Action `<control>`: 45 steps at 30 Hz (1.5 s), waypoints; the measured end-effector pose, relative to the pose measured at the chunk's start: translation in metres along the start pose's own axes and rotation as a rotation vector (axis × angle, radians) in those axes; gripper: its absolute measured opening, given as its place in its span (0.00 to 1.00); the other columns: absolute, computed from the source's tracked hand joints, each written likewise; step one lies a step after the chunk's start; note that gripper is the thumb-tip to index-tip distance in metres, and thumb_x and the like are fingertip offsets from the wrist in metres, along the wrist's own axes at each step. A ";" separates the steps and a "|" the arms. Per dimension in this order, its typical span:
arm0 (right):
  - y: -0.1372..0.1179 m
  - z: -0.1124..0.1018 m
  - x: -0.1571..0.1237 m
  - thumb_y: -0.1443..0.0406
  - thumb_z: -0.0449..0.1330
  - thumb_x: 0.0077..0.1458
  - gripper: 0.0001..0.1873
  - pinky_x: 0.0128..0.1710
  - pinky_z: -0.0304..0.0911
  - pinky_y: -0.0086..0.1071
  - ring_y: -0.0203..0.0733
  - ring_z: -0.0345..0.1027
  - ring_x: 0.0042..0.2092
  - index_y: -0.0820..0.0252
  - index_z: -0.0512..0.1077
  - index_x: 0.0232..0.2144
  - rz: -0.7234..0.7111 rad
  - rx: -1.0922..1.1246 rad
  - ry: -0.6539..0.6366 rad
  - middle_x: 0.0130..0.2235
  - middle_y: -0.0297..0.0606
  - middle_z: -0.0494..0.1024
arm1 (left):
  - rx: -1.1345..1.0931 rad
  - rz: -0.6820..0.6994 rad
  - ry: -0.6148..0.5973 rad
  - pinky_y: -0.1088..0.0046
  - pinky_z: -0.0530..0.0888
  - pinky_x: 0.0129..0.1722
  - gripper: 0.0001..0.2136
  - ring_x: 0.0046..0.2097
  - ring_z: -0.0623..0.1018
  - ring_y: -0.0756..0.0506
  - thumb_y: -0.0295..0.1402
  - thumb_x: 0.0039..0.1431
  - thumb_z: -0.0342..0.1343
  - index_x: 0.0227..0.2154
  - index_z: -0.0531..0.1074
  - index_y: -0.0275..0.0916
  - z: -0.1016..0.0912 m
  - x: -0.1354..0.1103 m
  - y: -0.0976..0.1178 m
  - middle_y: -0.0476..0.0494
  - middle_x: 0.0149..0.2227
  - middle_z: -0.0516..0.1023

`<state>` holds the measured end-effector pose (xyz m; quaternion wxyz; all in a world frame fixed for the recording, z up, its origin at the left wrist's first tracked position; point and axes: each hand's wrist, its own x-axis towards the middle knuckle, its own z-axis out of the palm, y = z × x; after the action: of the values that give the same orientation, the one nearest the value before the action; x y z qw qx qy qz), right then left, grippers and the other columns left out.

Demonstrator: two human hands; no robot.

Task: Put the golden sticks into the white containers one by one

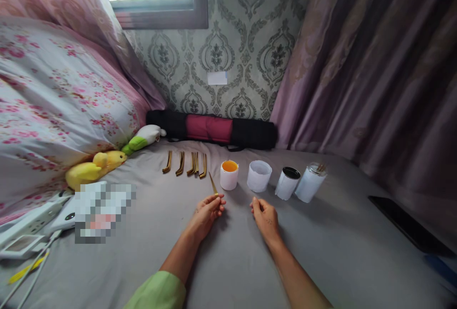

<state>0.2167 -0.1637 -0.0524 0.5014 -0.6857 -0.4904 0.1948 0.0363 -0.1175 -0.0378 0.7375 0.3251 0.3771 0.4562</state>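
Forearms (185,250) angle inward over the grey sheet (143,266); the left hand (210,210) pinches a gold stick (213,185), tip pointing away, left of the orange-lined cup (229,179), while the right hand (265,215) curls, grip pressed together.

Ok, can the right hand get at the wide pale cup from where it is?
Probably yes: the right hand is just on the near side of the wide pale cup, and only grey sheet shows between them.
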 end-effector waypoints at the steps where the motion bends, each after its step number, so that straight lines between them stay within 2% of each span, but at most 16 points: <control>1: 0.000 0.000 0.000 0.51 0.46 0.51 0.23 0.22 0.55 0.26 0.37 0.64 0.23 0.62 0.71 0.21 0.001 0.001 0.001 0.20 0.39 0.72 | 0.004 0.005 -0.009 0.81 0.66 0.22 0.09 0.24 0.70 0.55 0.27 0.46 0.58 0.34 0.71 0.32 0.001 -0.002 -0.001 0.44 0.27 0.73; 8: -0.001 0.000 0.000 0.50 0.46 0.51 0.24 0.22 0.55 0.27 0.37 0.63 0.23 0.62 0.70 0.21 0.017 0.015 -0.007 0.20 0.39 0.72 | 0.062 0.055 -0.042 0.81 0.64 0.22 0.16 0.24 0.70 0.55 0.33 0.43 0.60 0.36 0.70 0.33 0.007 -0.009 -0.007 0.46 0.27 0.72; 19: -0.003 0.000 -0.001 0.47 0.46 0.49 0.27 0.21 0.55 0.27 0.38 0.64 0.22 0.62 0.71 0.20 0.015 0.037 0.011 0.19 0.39 0.72 | 0.244 0.212 0.004 0.80 0.63 0.21 0.20 0.23 0.68 0.55 0.40 0.47 0.55 0.42 0.68 0.33 0.007 -0.009 -0.017 0.48 0.27 0.71; 26: -0.001 0.001 -0.001 0.47 0.47 0.48 0.26 0.19 0.54 0.27 0.37 0.63 0.21 0.62 0.72 0.21 0.011 0.051 0.013 0.19 0.39 0.72 | 0.362 0.272 0.036 0.79 0.63 0.21 0.20 0.23 0.68 0.54 0.41 0.48 0.53 0.42 0.68 0.33 0.012 -0.014 -0.012 0.47 0.27 0.70; 37: -0.002 0.000 -0.001 0.46 0.49 0.47 0.26 0.17 0.54 0.26 0.36 0.62 0.21 0.61 0.72 0.21 0.027 0.106 0.009 0.19 0.39 0.72 | 0.618 0.416 0.046 0.77 0.66 0.26 0.17 0.26 0.69 0.52 0.39 0.53 0.47 0.41 0.70 0.35 0.009 -0.013 -0.021 0.47 0.28 0.70; 45: -0.002 -0.001 -0.002 0.48 0.50 0.46 0.25 0.17 0.54 0.25 0.35 0.61 0.20 0.63 0.72 0.27 0.022 0.159 0.000 0.20 0.37 0.71 | 0.852 0.615 0.021 0.75 0.66 0.30 0.15 0.29 0.68 0.51 0.34 0.56 0.43 0.42 0.70 0.37 0.011 -0.019 -0.021 0.46 0.29 0.69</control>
<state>0.2154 -0.1657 -0.0508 0.5522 -0.6491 -0.4656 0.2386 0.0489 -0.1439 -0.0449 0.3683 0.6872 0.4236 0.4611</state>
